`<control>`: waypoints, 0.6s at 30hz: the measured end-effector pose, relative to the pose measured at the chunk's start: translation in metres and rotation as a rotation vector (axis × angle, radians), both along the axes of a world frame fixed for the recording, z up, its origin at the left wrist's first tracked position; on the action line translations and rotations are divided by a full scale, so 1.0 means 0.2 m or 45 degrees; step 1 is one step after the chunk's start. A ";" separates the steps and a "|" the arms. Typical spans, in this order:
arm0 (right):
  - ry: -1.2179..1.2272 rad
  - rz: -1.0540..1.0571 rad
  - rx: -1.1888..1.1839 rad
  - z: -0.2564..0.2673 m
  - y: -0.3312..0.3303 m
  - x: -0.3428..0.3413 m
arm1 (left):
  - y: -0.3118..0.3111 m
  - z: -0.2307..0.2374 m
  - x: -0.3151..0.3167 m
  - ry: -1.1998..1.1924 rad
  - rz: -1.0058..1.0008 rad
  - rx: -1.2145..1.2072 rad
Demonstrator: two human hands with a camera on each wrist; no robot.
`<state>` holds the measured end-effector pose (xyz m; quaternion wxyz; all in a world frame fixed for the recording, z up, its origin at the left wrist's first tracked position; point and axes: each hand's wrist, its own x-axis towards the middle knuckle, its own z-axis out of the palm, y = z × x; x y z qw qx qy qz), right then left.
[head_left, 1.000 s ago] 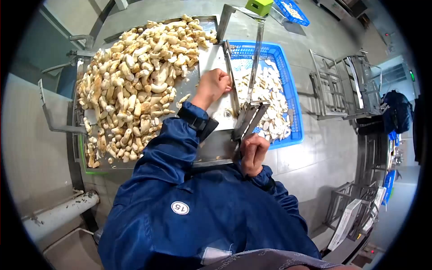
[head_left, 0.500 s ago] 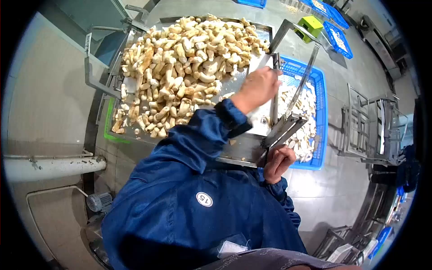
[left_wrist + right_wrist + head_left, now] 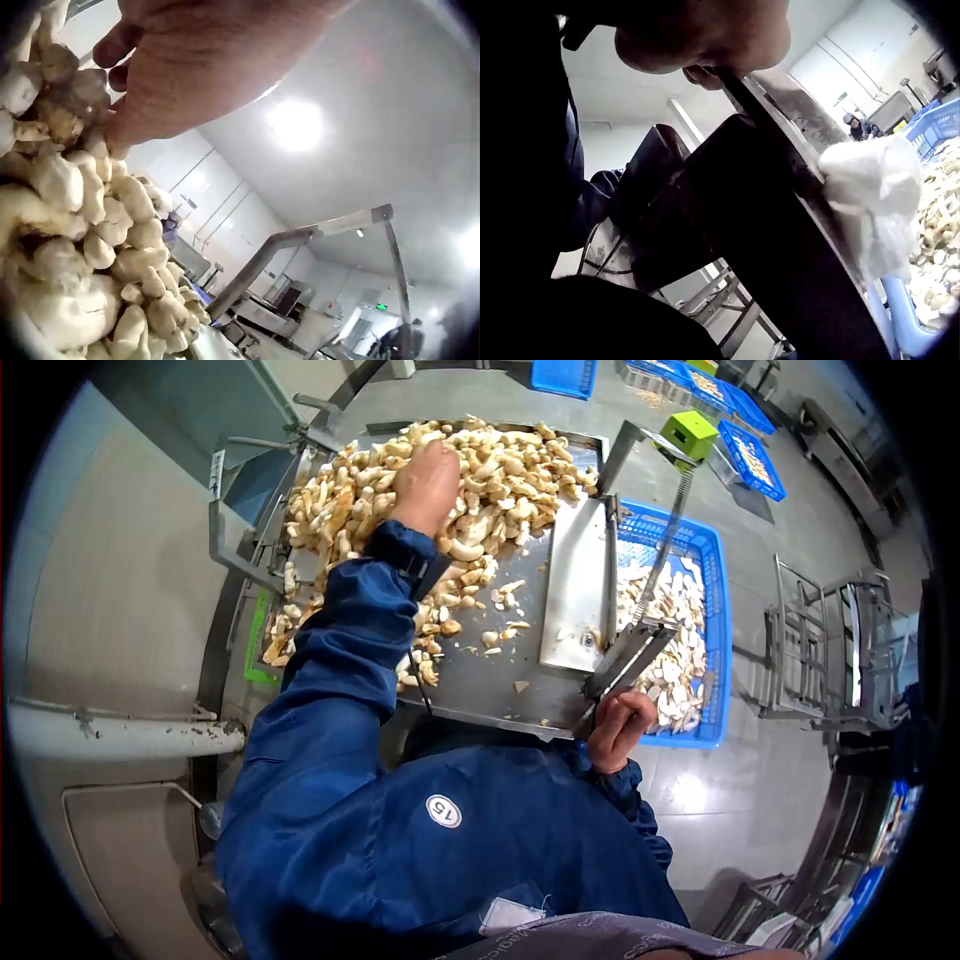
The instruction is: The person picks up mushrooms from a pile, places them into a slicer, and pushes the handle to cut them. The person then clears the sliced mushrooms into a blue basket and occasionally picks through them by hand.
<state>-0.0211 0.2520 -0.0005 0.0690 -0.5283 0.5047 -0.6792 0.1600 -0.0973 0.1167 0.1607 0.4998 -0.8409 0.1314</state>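
Observation:
My left hand (image 3: 428,485) is on the upper part of a heap of pale, brown-tinged mushrooms (image 3: 480,480). From the left wrist, the hand (image 3: 202,67) reaches in among the mushrooms (image 3: 112,225), fingers bent; whether it grips one is hidden. My right hand (image 3: 620,728) grips the near end of a hinged metal cutter arm (image 3: 635,657); the right wrist view shows the hand (image 3: 705,34) curled over the dark bar (image 3: 757,202). A pale metal board (image 3: 575,590) lies left of the cutter, with a small piece near its lower end.
Right of the cutter, a blue basket (image 3: 715,620) holds sliced pieces. A spring (image 3: 668,545) rises from the cutter arm to a metal bracket (image 3: 622,455). Loose scraps (image 3: 508,596) lie on the metal tray (image 3: 480,685). A green stool (image 3: 690,432) and metal racks (image 3: 800,640) stand beyond.
My left hand has left the pale board and moved leftward onto the mushroom heap. My right hand keeps its grip at the cutter's near end. The head view has shifted.

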 end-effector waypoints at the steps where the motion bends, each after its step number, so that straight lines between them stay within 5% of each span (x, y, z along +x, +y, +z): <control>1: -0.008 -0.011 0.003 0.00 0.00 0.01 | -0.01 0.03 0.00 0.008 0.019 0.069; 6: -0.015 -0.006 -0.004 0.04 0.00 0.02 | 0.12 0.07 0.01 0.281 0.004 0.008; 8: 0.002 -0.029 -0.008 0.02 -0.01 0.02 | 0.31 0.02 -0.12 0.761 -0.079 0.335; 11: -0.011 -0.017 0.006 0.03 -0.01 0.03 | 0.46 -0.20 -0.39 0.806 -0.377 0.880; 14: 0.026 -0.028 0.009 -0.02 0.00 0.00 | 0.57 -0.45 -0.62 0.945 -0.431 0.619; 17: 0.075 -0.144 0.039 0.05 0.00 0.03 | 0.61 -0.48 -0.71 0.913 -0.476 0.906; 18: 0.166 -0.203 0.053 0.07 0.00 0.03 | 0.62 -0.49 -0.71 0.970 -0.579 0.795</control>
